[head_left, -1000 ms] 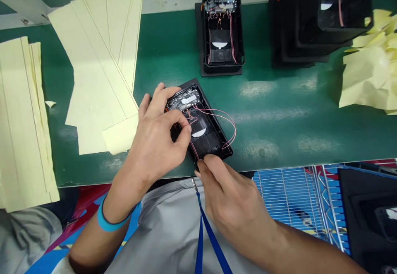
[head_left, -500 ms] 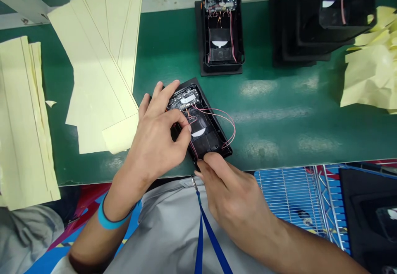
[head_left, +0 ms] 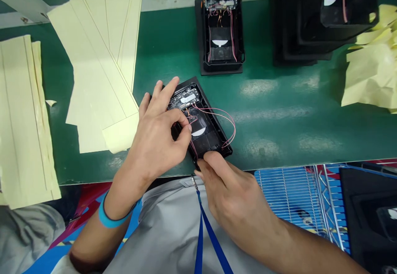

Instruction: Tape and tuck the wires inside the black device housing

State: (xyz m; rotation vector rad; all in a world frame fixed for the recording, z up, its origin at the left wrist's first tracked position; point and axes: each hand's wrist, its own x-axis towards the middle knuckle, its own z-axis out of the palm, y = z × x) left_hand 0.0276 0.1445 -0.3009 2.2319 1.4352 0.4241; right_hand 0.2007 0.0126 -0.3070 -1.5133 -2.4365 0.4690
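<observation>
A black plastic device housing (head_left: 214,135) lies tilted on the bench, with a circuit board (head_left: 182,100) at its far end and loose pink wires (head_left: 221,116) looping over its right side. My left hand (head_left: 155,137) is over it, its fingers spread across the far end while thumb and forefinger pinch at a pink wire beside the board. The pinch point is partly hidden by the fingers. My right hand (head_left: 232,195) grips the housing's near edge and corner.
A similar wired housing (head_left: 221,30) sits on a black mat at the back. Stacked black housings (head_left: 310,30) stand back right, beside crumpled yellow paper (head_left: 372,71). Long yellow paper sheets (head_left: 99,58) lie left on the green bench (head_left: 273,129). A wire rack (head_left: 291,199) lies below its front edge.
The fingers of my left hand have shifted right along the housing's far end. The view has drifted slightly, and the housing and my right hand's grip look much the same.
</observation>
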